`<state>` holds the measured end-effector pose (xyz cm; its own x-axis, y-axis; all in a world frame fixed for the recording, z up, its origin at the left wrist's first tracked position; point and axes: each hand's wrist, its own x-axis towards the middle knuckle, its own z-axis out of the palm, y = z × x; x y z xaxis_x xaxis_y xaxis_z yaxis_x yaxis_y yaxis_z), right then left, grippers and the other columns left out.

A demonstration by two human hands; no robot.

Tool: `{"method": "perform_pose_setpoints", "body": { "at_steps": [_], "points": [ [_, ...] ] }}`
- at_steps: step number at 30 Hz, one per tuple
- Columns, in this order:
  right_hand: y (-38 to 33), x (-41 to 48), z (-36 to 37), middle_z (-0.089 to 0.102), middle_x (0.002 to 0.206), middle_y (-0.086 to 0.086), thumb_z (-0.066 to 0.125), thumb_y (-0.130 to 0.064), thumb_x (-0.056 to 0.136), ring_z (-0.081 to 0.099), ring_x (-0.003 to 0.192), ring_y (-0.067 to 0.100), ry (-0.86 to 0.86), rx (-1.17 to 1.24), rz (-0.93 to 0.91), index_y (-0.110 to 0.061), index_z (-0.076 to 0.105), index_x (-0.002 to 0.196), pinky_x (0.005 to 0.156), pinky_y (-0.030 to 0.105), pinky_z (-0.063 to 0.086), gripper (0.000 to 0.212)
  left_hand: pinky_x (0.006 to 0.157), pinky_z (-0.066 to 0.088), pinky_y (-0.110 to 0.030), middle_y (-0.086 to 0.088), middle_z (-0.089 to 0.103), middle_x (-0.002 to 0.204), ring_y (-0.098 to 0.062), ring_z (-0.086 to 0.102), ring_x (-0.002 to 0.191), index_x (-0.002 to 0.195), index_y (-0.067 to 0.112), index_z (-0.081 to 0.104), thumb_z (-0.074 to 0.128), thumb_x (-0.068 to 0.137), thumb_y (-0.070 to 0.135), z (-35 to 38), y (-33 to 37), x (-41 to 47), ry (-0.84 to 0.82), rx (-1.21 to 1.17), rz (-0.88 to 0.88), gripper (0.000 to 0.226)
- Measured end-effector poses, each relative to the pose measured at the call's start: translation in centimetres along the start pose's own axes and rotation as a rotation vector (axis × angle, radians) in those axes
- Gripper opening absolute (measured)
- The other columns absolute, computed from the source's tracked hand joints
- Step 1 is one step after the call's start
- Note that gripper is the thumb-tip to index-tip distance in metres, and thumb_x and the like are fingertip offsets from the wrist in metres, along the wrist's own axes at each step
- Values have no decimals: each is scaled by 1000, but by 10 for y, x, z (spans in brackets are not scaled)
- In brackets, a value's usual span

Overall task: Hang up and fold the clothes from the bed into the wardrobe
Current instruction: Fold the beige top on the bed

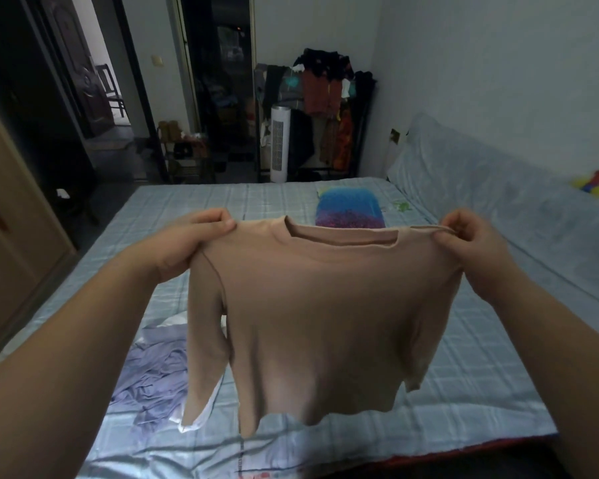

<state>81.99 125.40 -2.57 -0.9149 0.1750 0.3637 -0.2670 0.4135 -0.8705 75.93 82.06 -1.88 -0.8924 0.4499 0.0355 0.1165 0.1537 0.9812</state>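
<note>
A tan, long-sleeved, soft knit top (319, 305) hangs in the air above the bed with its pale blue checked sheet (481, 340). It is held by its 2 shoulders, so its own weight pulls the body and sleeves straight. The left hand (194, 240) has its fingers (218, 219) curled against the thumb, pinching the shoulder fabric just beside the neckline. The right hand (471, 243) does the same on the opposite shoulder, its fingers (459, 223) drawing up a thin ridge of cloth against the thumb. Between the 2 sets of fingers the neck opening is pulled taut and roughly level, which squares the garment up and makes its midline easy to judge. That hold would suit either laying it flat for folding or slipping a hanger in; which of the 2 is meant I cannot tell. Below the left fingers 1 sleeve dangles free, its cuff near a crumpled lavender garment (156, 368) lying on the sheet. The sleeve below the right fingers is mostly hidden behind the body. Beyond the fingers, farther up the bed, lies a flat blue and purple cloth item (350, 209). Far to the left of the left fingers stands the light brown wooden wardrobe door (14, 219), well apart from the top.
</note>
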Motion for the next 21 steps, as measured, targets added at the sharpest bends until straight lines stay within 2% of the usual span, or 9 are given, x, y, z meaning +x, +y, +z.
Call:
{"method": "perform_pose_setpoints", "body": {
  "at_steps": [3, 6, 10, 14, 17, 21],
  "points": [
    [11, 22, -11, 50, 60, -11, 64, -23, 83, 43, 60, 4, -119, -145, -18, -24, 57, 70, 55, 20, 34, 15, 55, 32, -27, 3, 46, 69, -10, 41, 61, 75, 21, 50, 58, 94, 38, 7, -4, 20, 43, 46, -7, 27],
    [47, 51, -8, 47, 64, -2, 60, -17, 94, 42, 61, 10, -235, -420, -23, -12, 53, 70, 57, 28, 32, 25, 61, 36, -29, 2, 54, 72, -10, 47, 65, 81, 13, 55, 54, 99, 36, 19, -25, 56, 201, 386, -34, 29],
    [130, 98, 11, 50, 65, -2, 56, -20, 96, 47, 68, 18, -243, -541, 111, -17, 50, 66, 58, 30, 33, 30, 58, 34, -28, 0, 57, 73, -11, 48, 66, 87, 11, 58, 58, 98, 29, 40, -83, 119, 306, 575, -93, 21],
    [223, 145, 39, 59, 80, 2, 52, -30, 97, 53, 78, 22, -269, -593, 228, -17, 60, 81, 64, 32, 31, 23, 59, 32, -29, 2, 51, 70, -12, 44, 65, 84, 10, 57, 62, 95, 23, 60, -159, 187, 385, 615, -206, 18],
    [295, 179, 64, 60, 86, 0, 48, -37, 98, 55, 84, 23, -303, -611, 292, -27, 59, 85, 71, 33, 38, 20, 61, 30, -33, 4, 48, 67, -17, 45, 66, 82, 14, 53, 61, 95, 26, 72, -217, 234, 472, 607, -345, 20],
    [386, 211, 107, 62, 84, 2, 42, -38, 97, 55, 79, 29, -340, -659, 347, -23, 53, 89, 71, 37, 46, 21, 64, 32, -34, 3, 48, 67, -22, 47, 70, 84, 15, 50, 58, 97, 31, 88, -294, 292, 562, 570, -493, 22]
  ]
}}
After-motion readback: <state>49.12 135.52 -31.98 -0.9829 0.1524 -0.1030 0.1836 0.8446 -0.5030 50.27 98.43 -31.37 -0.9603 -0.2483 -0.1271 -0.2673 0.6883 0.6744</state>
